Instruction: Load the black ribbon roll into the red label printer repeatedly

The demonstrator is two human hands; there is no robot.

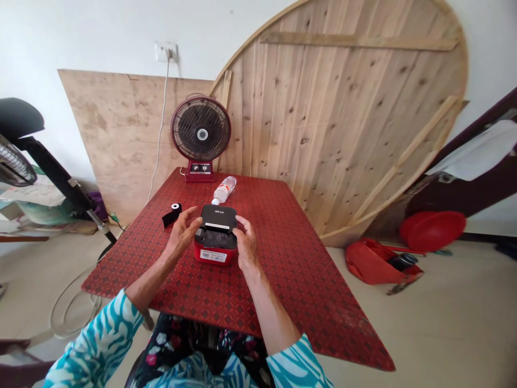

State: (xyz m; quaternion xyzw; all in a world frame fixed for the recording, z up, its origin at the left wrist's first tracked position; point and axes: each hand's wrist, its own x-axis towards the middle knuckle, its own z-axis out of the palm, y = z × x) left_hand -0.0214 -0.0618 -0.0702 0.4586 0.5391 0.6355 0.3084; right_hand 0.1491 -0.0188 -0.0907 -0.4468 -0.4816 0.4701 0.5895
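Note:
A small red and black printer (217,237), probably for labels or receipts, stands on the table in front of me. Its black top carries white lettering, and a white sticker is on the red side facing me. My left hand (182,230) is at the left edge of the top, thumb on it and fingers stretched past it. On the opposite edge, my right hand (245,241) grips with thumb and fingers. Left of the printer lies a small white-cored roll (175,207) with a black strip (172,218) trailing off. A clear plastic bottle (225,188) lies just behind the printer.
A red patterned cloth covers the table (291,280). At its far end stands a dark red fan (201,129), near a white cord (162,124) on the wall. A large round wooden board (323,113) leans behind. On the floor at right are a red bag (369,261) and basin (434,229).

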